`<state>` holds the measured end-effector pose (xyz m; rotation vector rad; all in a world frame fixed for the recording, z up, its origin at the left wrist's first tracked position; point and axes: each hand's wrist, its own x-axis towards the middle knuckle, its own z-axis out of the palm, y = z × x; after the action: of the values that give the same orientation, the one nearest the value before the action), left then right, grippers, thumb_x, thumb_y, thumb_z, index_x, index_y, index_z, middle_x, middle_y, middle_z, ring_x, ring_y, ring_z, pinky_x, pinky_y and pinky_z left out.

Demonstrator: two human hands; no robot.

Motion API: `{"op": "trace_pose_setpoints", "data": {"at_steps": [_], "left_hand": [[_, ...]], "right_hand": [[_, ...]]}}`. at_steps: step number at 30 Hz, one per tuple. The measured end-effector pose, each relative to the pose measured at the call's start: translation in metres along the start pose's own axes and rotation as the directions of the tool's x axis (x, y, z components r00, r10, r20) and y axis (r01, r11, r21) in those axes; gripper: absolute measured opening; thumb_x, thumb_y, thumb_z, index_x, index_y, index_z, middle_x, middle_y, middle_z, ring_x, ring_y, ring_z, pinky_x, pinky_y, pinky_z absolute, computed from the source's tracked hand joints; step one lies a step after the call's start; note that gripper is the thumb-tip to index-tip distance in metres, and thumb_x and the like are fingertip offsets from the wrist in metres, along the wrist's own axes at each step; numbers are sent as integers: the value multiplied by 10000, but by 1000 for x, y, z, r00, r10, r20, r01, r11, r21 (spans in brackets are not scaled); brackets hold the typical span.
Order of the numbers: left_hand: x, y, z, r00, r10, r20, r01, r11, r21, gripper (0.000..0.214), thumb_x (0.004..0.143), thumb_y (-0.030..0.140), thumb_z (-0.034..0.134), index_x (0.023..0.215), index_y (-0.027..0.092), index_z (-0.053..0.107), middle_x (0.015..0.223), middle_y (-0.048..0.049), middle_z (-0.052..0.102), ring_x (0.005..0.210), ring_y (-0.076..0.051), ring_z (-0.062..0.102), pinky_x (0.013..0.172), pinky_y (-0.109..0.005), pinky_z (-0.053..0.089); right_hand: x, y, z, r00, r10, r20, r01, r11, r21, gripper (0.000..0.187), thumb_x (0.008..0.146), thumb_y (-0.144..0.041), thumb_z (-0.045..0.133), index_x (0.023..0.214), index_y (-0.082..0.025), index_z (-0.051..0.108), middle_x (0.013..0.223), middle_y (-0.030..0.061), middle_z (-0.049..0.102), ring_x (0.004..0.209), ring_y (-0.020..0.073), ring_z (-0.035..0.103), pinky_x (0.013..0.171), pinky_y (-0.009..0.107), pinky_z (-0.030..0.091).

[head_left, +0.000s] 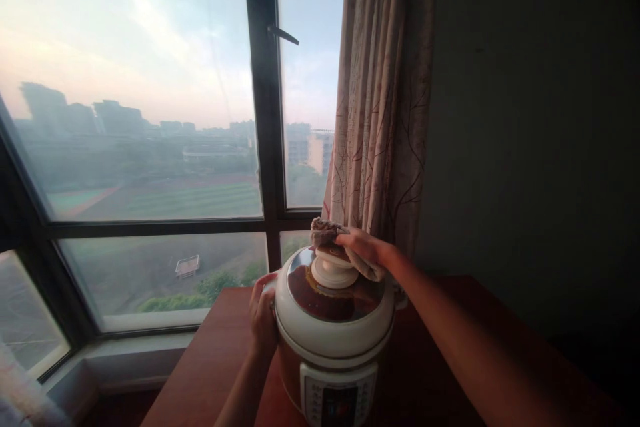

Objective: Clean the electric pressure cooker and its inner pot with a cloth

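A round electric pressure cooker (334, 340) with a white rim, dark red lid and white knob (331, 271) stands on a reddish wooden table (205, 367). My left hand (263, 317) is wrapped against the cooker's left side, fingers curled on the rim. My right hand (363, 247) reaches over the lid's far side and presses a crumpled brownish cloth (325, 232) onto the lid beside the knob. The cooker's control panel (339, 397) faces me.
A large window with a dark frame (265, 113) fills the left half, showing fields and distant buildings. A patterned curtain (383, 100) hangs behind the cooker. A dark wall (530, 133) stands at right. The table's left edge drops toward the window sill (135, 353).
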<state>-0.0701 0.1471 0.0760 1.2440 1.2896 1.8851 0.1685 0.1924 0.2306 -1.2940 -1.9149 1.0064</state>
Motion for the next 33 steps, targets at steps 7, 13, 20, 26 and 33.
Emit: {"op": "trace_pose_setpoints", "data": {"at_steps": [7, 13, 20, 26, 33], "left_hand": [[1, 0, 0, 1000, 6, -21, -6, 1000, -30, 314, 772, 389, 538, 955, 188, 695, 1013, -57, 708, 892, -246, 616, 754, -331, 466], [2, -2, 2, 998, -50, -38, 45, 991, -122, 314, 754, 382, 575, 961, 183, 703, 963, -56, 731, 863, -250, 645, 738, -336, 497], [3, -5, 0, 1000, -6, -30, 3, 996, -89, 331, 760, 401, 587, 964, 170, 711, 960, -60, 730, 848, -252, 649, 721, -341, 505], [1, -1, 1, 1000, -13, -25, 11, 997, -81, 343, 759, 424, 579, 966, 178, 696, 942, -58, 722, 859, -254, 642, 740, -344, 500], [1, 1, 0, 1000, -30, -9, 29, 997, -77, 338, 763, 400, 564, 989, 180, 685, 995, -57, 718, 922, -257, 628, 783, -337, 479]], "right_hand": [[25, -13, 10, 999, -11, 36, 12, 999, -46, 237, 767, -395, 633, 837, -171, 668, 548, -12, 588, 503, 146, 470, 491, 257, 361], [-5, 1, 14, 988, -113, -104, 106, 992, -68, 188, 827, -347, 558, 789, -193, 658, 688, 7, 649, 685, 173, 554, 620, 247, 417], [-48, 21, 19, 936, -207, -285, 186, 978, -98, 243, 862, -311, 500, 962, -203, 693, 1012, 64, 726, 971, 237, 628, 897, 331, 456], [-94, 42, 21, 896, -261, -360, 201, 960, -194, 287, 860, -261, 499, 1044, -201, 711, 1042, 94, 741, 1035, 284, 661, 957, 405, 482], [-145, 86, 32, 867, -428, -253, 322, 871, -370, 737, 730, -109, 592, 1442, -280, 512, 1525, 75, 476, 1438, 306, 384, 1202, 544, 283]]}}
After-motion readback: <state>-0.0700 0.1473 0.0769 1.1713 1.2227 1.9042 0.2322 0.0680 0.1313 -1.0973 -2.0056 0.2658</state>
